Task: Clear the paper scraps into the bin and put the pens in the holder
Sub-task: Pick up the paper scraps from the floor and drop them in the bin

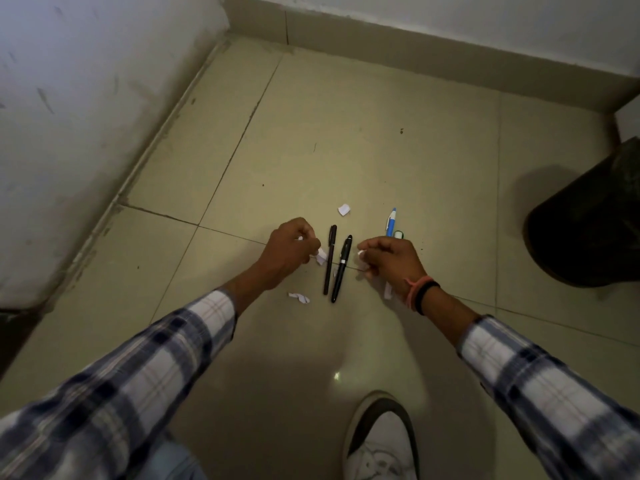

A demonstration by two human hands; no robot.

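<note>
Both hands low over the tiled floor (346, 150), reaching in from plaid sleeves. Left hand (289, 247): fingers curled in tight, white paper bits showing between them, one scrap (322, 255) sticking out at the fingertips, pinched. Right hand (393, 259): fingers also curled, pinching a small white scrap (361, 253) at the tips; more white paper pokes out under the palm near the wrist (388, 290), can't tell if it's held or lying on the floor. Two black pens between the hands, side by side, roughly parallel: thin one (330, 259) on the left, thicker one (341, 268) just beside it. Blue-and-white pen (390, 221) sits just beyond the right hand, partly hidden by the knuckles. Loose scraps on the floor: one (344, 209) beyond the black pens, one (299, 298) near the left wrist. Dark bin (588, 220) well apart at far right. White shoe (381, 441) at bottom edge.
</note>
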